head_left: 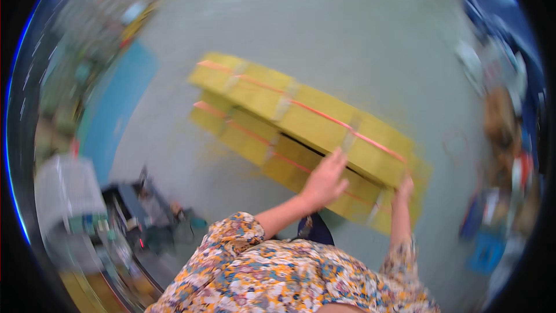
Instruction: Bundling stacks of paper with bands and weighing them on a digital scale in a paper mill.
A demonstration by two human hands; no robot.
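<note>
Two long yellow bundles lie slantwise in front of me, the upper bundle point(324, 117) overlapping the lower bundle point(249, 143), with a dark gap between them. An orange strap point(330, 117) runs lengthwise over the upper one, and pale clear bands point(284, 102) cross it. At its near edge is my left hand point(324, 182), open, fingers stretched forward and thumb apart. My right hand point(403, 189) is against the right end of the upper bundle, close to where the strap reaches the edge. Motion blur smears its fingers, so their grip cannot be made out.
Grey floor point(359, 35) surrounds the bundles, with a blue strip point(119, 107) on the left. Dark equipment and a pale grey curved cover point(69, 188) stand at lower left. Along the right lie assorted items, including a brown bag point(501, 117) and a blue plastic stool-like object point(486, 252).
</note>
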